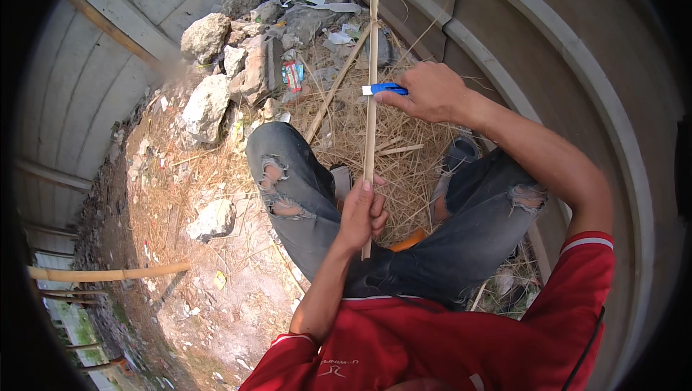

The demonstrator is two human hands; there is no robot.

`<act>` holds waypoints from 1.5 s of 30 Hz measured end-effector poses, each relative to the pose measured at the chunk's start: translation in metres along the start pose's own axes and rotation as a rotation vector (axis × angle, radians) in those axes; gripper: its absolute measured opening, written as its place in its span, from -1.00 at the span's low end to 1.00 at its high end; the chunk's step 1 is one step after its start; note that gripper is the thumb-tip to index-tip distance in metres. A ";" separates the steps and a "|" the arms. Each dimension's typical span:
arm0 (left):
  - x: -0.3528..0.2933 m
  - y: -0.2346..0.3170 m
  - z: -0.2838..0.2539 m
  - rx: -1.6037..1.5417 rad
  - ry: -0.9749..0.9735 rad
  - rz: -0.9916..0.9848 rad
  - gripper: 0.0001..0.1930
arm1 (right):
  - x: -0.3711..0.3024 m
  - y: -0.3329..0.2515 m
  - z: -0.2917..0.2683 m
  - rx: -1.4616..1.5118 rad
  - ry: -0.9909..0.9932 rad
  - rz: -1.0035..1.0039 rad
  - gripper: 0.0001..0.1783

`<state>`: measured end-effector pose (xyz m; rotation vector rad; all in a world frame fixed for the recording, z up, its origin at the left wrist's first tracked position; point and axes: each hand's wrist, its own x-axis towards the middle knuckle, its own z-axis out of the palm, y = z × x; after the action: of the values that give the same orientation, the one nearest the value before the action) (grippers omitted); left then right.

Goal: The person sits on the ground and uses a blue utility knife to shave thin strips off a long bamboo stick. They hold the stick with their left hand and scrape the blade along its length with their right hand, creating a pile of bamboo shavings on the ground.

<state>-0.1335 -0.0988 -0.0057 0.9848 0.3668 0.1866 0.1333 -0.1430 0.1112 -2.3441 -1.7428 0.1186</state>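
A long, pale bamboo strip (371,126) stands lengthwise before me, running from my lap past the top of the view. Near its lower end, my left hand (362,211) is closed round it, above my thighs. Farther up, my right hand (432,93) grips a blue utility knife (389,89). The knife's light-coloured tip lies across the strip; whether the edge bites into it is too small to tell. Between my legs, thin shavings (404,175) cover the ground. An orange object (409,240) lies partly hidden by my thigh.
Rough stones (207,108) and broken bricks are heaped at the far left, with litter behind them. Another bamboo strip (339,82) leans beside mine. A curved corrugated wall (577,67) rises close on the right. A bamboo pole (108,273) juts in from the left.
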 end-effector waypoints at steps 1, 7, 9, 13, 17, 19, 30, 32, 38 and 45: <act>0.008 -0.001 0.000 -0.002 0.023 0.019 -0.61 | -0.009 -0.012 0.011 -0.018 -0.050 -0.150 -0.17; -0.016 -0.011 0.002 0.217 -0.027 0.003 -0.63 | 0.043 0.067 -0.003 0.024 0.244 0.279 -0.10; -0.040 -0.027 0.000 0.224 -0.051 -0.035 -0.68 | 0.044 0.127 -0.041 -0.020 0.288 0.441 -0.06; -0.032 -0.035 -0.017 0.137 -0.041 -0.023 -0.64 | 0.024 0.116 -0.024 0.016 0.360 0.414 -0.12; -0.011 -0.019 -0.017 0.109 -0.019 -0.013 -0.64 | 0.015 0.088 -0.033 0.151 0.271 0.279 -0.15; -0.007 -0.012 -0.017 0.092 -0.046 0.023 -0.64 | 0.009 0.057 -0.029 0.216 0.225 0.189 -0.17; -0.016 -0.007 -0.001 0.073 -0.042 -0.044 -0.66 | 0.026 0.048 -0.009 -0.004 0.024 0.214 -0.11; -0.022 -0.011 -0.002 0.073 -0.067 -0.060 -0.62 | 0.024 0.063 -0.011 -0.014 0.106 0.229 -0.10; -0.014 -0.016 -0.016 0.018 -0.012 -0.016 -0.65 | 0.006 0.011 0.010 -0.092 -0.060 -0.100 -0.14; -0.046 -0.044 -0.019 0.094 -0.082 -0.051 -0.66 | 0.044 0.125 -0.042 -0.172 0.334 0.382 -0.15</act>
<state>-0.1835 -0.1225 -0.0425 1.0712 0.3273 0.0829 0.2710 -0.1407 0.1273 -2.6080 -1.1821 -0.3565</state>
